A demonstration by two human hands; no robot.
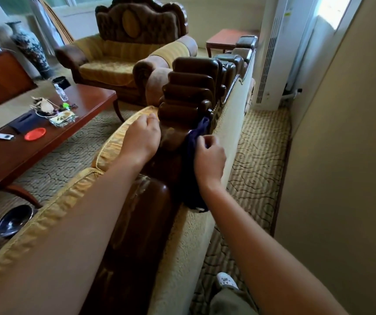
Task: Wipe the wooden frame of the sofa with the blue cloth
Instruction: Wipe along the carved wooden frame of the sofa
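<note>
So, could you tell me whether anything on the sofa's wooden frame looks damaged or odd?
Yes: the wooden frame shows pale, scuffed patches on its top rail, just under the left forearm, where the dark finish looks worn or smeared. The right hand grips the blue cloth further along, beyond those patches.

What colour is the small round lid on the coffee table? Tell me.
Orange-red lid, head view.

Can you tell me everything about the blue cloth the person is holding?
The blue cloth is dark navy, soft and crumpled. The right hand pinches it in curled fingers and presses it against the wooden frame of the sofa, on the back side. One corner pokes up by the carved ridges; the rest hangs down under the wrist against the sofa's pale back.
</note>
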